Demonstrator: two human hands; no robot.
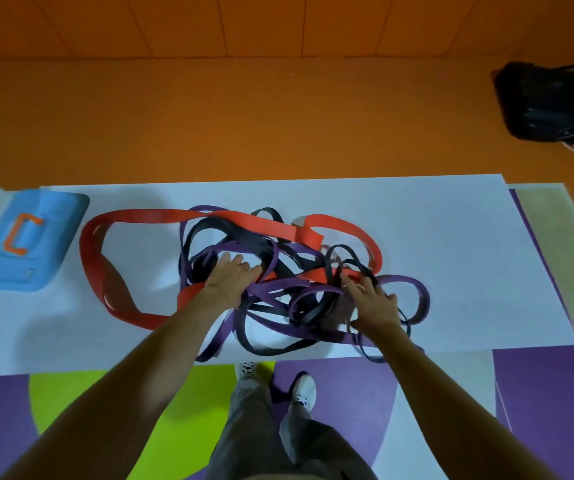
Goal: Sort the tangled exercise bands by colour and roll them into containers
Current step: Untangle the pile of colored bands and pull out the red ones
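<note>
- Plainly, the tangle of exercise bands (pixel 278 282) is lying mid-worktop (pixel 451 220). The overlaps are making single strands hard to follow.
- The red band (pixel 147 214) is looping out to the left, the purple band (pixel 403 279) is trailing right, and the black band (pixel 244 242) is winding through the centre. A few loops are hanging over the near edge.
- Your left hand (pixel 231 277) is reaching forward, palm down, with its fingers straight and slightly spread, resting on the middle of the pile.
- Your right hand (pixel 372 299) is lying on the right side of the pile with fingers spread. Its tips are disappearing among black loops, so you cannot tell whether they are hooking a strand.
- A blue container (pixel 53 216) is sitting at the worktop's left end, and whether it is a box or only a lid is unclear.
- A black bag (pixel 548 102) is getting cut off at the right edge.
</note>
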